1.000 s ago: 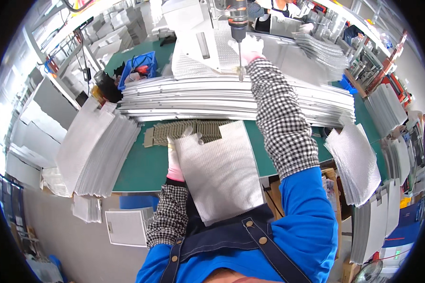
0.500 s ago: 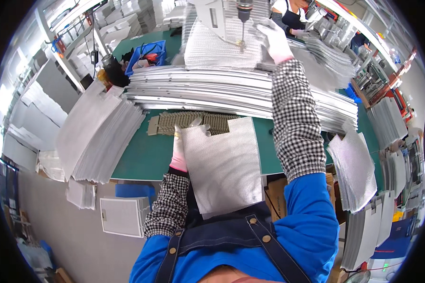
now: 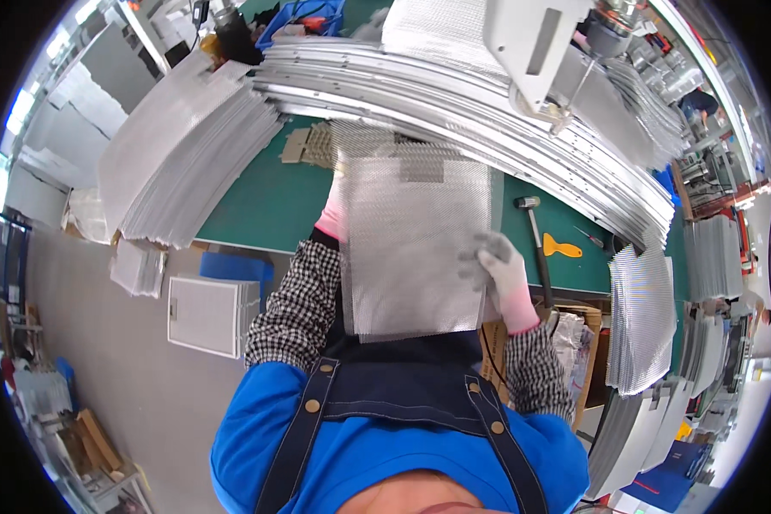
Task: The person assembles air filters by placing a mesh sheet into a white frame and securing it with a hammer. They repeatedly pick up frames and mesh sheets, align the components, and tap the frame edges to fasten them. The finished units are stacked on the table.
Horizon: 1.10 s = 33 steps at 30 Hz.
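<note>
My left hand [image 3: 335,206], in a white and pink glove, grips the left edge of two overlapping silver mesh sheets [image 3: 415,265]; its fingers are hidden behind them. The sheets hang upright in front of my apron, and a notch in one shows darker through the other near the top. Over the sheets' right edge lies my right hand [image 3: 501,270], gloved with grey fingertips, fingers apart and slightly blurred. Behind the sheets, a beige ribbed strip [image 3: 317,147] rests partly covered on the green table [image 3: 240,201].
Long silver metal strips [image 3: 454,94] lie stacked across the table's far side, below a white machine arm [image 3: 535,51]. A hammer [image 3: 535,240] and an orange scraper [image 3: 562,247] lie at right. Mesh stacks stand left [image 3: 180,163] and right [image 3: 641,321].
My right hand has come back from the far sheets to the mesh before me. A second sheet now overlaps the first. The view has tilted down and shifted.
</note>
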{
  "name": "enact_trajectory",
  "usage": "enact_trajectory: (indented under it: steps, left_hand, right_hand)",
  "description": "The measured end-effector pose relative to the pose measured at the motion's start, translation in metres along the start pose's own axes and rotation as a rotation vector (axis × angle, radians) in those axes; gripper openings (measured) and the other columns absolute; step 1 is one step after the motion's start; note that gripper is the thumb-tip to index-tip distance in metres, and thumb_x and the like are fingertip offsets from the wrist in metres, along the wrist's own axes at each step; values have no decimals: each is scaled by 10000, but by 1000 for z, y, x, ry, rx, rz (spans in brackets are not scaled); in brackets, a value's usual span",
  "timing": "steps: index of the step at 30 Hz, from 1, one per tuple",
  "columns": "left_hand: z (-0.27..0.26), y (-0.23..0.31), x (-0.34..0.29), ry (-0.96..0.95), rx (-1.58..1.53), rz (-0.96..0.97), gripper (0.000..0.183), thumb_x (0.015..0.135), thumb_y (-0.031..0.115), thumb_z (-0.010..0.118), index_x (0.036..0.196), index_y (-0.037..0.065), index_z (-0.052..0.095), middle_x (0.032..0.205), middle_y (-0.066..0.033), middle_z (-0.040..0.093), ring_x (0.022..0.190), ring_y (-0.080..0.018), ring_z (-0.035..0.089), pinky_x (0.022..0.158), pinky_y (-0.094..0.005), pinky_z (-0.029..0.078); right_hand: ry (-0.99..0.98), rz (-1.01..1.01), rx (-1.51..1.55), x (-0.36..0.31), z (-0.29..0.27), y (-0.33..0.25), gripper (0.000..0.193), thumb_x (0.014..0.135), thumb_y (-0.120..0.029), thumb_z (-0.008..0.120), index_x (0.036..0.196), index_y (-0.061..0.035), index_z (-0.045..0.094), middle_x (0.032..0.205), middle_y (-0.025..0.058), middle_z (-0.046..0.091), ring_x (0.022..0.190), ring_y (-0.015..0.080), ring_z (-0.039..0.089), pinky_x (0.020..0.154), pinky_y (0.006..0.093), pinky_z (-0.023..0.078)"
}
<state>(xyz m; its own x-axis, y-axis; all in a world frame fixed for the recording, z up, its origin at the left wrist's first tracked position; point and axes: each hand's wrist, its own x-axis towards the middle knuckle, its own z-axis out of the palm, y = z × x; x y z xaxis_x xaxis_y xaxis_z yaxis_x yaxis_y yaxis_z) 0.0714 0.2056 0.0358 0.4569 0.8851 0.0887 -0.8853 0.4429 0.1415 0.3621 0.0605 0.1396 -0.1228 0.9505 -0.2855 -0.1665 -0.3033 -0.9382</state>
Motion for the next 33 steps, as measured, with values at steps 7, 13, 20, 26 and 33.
enact_trajectory:
  steps: [7, 13, 20, 26, 33]
  left_hand:
    - [38, -4, 2, 90, 279, -32, 1036, 857, 821, 471, 1494, 8, 392, 1342, -259, 573, 1109, -339, 625, 948, -487, 560]
    - [41, -4, -4, 42, 279, -2, 1161, 788, 873, 495, 1541, 11, 302, 1371, -261, 552, 1152, -346, 608, 975, -504, 542]
    - [50, -13, -3, 119, 366, 2, 938, 913, 752, 492, 1503, 28, 403, 1353, -219, 584, 1162, -333, 609, 1030, -505, 498]
    - [41, -7, -4, 199, 428, 76, 912, 898, 715, 568, 1462, 13, 424, 1211, -189, 585, 1068, -284, 573, 989, -425, 490]
    - [47, -20, 11, 0, 435, 1, 831, 914, 721, 536, 1379, 35, 481, 1206, -184, 575, 1045, -279, 568, 936, -429, 514]
  right_hand:
    - [78, 61, 31, -23, -20, 53, 339, 965, -41, 602, 1292, 31, 545, 1174, 112, 666, 983, 202, 688, 734, 343, 618]
    - [88, 51, 20, -16, -29, 62, 346, 957, -32, 597, 1296, 27, 557, 1173, 106, 667, 981, 202, 689, 744, 346, 612]
    - [52, 97, -89, -24, -31, 55, 384, 955, -86, 612, 1313, 37, 547, 1126, 156, 684, 981, 220, 695, 743, 336, 596]
    - [79, 83, -825, -1, -85, -46, 415, 921, -321, 671, 1211, -24, 654, 1101, 156, 708, 1008, 250, 691, 894, 372, 552]
    - [1208, -498, -1315, 93, -345, -191, 656, 847, -346, 750, 1367, -13, 529, 1241, 236, 656, 1161, 369, 639, 997, 392, 502]
